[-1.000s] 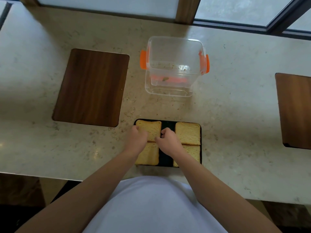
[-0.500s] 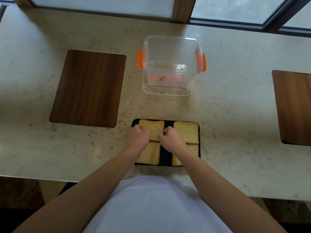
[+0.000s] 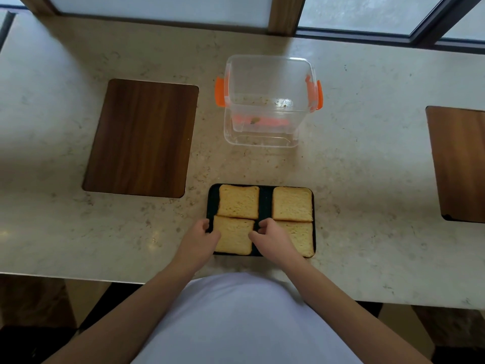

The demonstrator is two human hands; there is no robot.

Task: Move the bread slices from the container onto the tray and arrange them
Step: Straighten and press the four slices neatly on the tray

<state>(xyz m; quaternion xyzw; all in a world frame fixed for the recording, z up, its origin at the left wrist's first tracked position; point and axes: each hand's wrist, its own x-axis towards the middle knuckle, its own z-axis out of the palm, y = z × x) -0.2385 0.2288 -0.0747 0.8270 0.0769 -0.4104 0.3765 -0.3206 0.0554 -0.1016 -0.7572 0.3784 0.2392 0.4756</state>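
A black tray [image 3: 265, 203] lies near the counter's front edge with several toasted bread slices on it in two rows. The far-left slice [image 3: 238, 201] and far-right slice [image 3: 292, 204] lie flat and uncovered. My left hand [image 3: 198, 239] has curled fingers against the left edge of the near-left slice [image 3: 233, 235]. My right hand [image 3: 273, 237] presses that slice's right edge and covers part of the near-right slice [image 3: 301, 237]. Behind the tray stands the clear container [image 3: 267, 74] with orange clips, holding only crumbs.
A dark wooden board [image 3: 141, 137] is set into the marble counter [image 3: 367, 166] at the left, and another board [image 3: 459, 164] at the right edge. A window frame runs along the back. The counter's front edge is just below my wrists.
Both hands have drawn back towards me from the far-left slice to the near-left slice. The far-left slice is now fully uncovered.
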